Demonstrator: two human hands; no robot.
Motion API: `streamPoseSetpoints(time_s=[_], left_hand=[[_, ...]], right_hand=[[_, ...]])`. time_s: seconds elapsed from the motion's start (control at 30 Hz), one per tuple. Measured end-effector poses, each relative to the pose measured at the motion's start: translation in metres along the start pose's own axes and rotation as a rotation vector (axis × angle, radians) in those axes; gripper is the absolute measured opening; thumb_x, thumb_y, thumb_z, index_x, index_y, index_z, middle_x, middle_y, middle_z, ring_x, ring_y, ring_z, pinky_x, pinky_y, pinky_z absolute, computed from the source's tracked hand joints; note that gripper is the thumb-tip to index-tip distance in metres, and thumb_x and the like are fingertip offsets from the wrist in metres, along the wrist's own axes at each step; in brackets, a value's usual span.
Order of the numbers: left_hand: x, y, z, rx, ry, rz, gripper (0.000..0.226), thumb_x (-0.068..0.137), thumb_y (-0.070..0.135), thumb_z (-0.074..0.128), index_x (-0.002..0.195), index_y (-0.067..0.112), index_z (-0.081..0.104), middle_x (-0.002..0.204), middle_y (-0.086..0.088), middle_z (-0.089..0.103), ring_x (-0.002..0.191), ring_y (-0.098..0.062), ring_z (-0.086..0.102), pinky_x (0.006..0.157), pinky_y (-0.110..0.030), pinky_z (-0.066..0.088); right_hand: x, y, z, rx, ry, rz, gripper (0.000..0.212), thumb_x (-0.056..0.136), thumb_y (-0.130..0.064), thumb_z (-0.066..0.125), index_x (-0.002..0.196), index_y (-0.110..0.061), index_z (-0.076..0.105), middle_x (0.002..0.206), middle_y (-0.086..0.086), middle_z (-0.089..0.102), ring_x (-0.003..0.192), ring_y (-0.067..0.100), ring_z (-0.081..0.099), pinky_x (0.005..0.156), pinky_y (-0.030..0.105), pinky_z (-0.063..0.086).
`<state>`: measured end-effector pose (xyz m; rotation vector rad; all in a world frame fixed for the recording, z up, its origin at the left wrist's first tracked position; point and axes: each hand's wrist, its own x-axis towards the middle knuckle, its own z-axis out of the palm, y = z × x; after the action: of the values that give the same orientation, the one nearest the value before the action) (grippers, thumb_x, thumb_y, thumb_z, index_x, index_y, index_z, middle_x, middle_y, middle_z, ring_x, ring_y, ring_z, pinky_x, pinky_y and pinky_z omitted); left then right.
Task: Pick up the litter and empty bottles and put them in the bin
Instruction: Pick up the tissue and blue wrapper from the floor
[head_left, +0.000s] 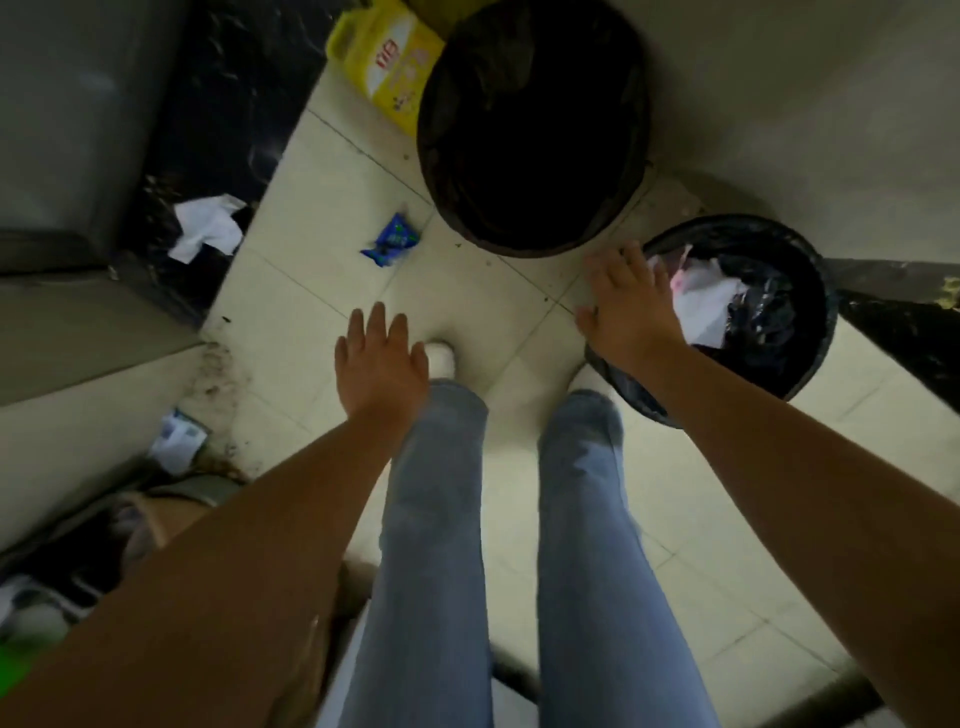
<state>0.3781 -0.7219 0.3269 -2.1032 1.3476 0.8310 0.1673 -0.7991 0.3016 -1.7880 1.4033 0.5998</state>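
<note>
Small bin (810, 291): black bag inside, with white paper and dark scraps in it; it stands on the tiled floor (322, 249), by the person's right foot.
Right hand (626, 306): flat and open, holding nothing, over the near-left rim of the small bin.
Left hand (379, 364): open too, fingers spread, holding nothing, well to the left of the small bin, above a white shoe (441, 358).
Blue wrapper (390, 241): on the floor, far left of the small bin, beyond the left hand and not touching it.
White paper (208, 228): crumpled, even farther left of the small bin, on a dark ledge.
Big bin (535, 124): dark and round, just behind the small bin.
Yellow jug (384, 62): behind the big bin's left side.
Small paper scrap (176, 441): by the wall, far left of the small bin, near the left arm.
</note>
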Motion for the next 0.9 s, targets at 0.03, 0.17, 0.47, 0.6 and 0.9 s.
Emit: streamPoseSetpoints(time_s=[0.03, 0.17, 0.47, 0.6, 0.9], left_hand=[[0.003, -0.023, -0.007, -0.014, 0.016, -0.025, 0.049, 0.1, 0.027, 0.036, 0.147, 0.013, 0.029, 0.16, -0.008, 0.018, 0.149, -0.027, 0.01, 0.121, -0.041, 0.013], [0.039, -0.118, -0.026, -0.072, 0.055, -0.119, 0.047, 0.098, 0.02, 0.041, 0.144, 0.01, 0.035, 0.158, -0.011, 0.022, 0.148, -0.029, 0.013, 0.121, -0.041, 0.014], [0.155, -0.334, -0.055, -0.114, -0.039, -0.117, 0.047, 0.097, 0.019, 0.041, 0.142, 0.008, 0.036, 0.155, -0.016, 0.027, 0.143, -0.033, 0.022, 0.119, -0.042, 0.02], [0.21, -0.377, -0.041, -0.122, -0.089, -0.091, 0.045, 0.097, 0.018, 0.041, 0.14, 0.005, 0.038, 0.153, -0.016, 0.029, 0.141, -0.032, 0.024, 0.115, -0.041, 0.024], [0.345, -0.401, 0.026, -0.173, -0.102, -0.055, 0.05, 0.095, 0.017, 0.046, 0.139, -0.003, 0.034, 0.148, -0.021, 0.033, 0.139, -0.033, 0.027, 0.112, -0.042, 0.03]], right_hand=[[0.005, -0.021, 0.003, -0.014, -0.012, -0.006, 0.061, 0.094, -0.035, 0.029, 0.147, -0.01, 0.014, 0.159, 0.011, 0.008, 0.147, 0.033, 0.002, 0.119, 0.049, 0.006], [0.033, -0.117, 0.012, -0.064, -0.007, -0.041, 0.058, 0.097, -0.03, 0.034, 0.148, -0.013, 0.01, 0.16, 0.008, 0.005, 0.147, 0.03, -0.001, 0.12, 0.046, 0.006], [0.129, -0.314, 0.075, 0.117, 0.009, 0.246, 0.044, 0.095, -0.019, 0.043, 0.134, 0.0, 0.042, 0.139, 0.024, 0.045, 0.13, 0.037, 0.038, 0.109, 0.042, 0.031], [0.175, -0.373, 0.111, 0.199, 0.002, 0.342, 0.039, 0.092, -0.018, 0.046, 0.128, -0.003, 0.05, 0.138, 0.02, 0.048, 0.128, 0.034, 0.043, 0.109, 0.04, 0.034], [0.305, -0.364, 0.189, -0.143, -0.099, 0.305, 0.039, 0.09, -0.017, 0.048, 0.128, -0.008, 0.05, 0.151, 0.015, 0.028, 0.139, 0.031, 0.027, 0.112, 0.042, 0.03]])
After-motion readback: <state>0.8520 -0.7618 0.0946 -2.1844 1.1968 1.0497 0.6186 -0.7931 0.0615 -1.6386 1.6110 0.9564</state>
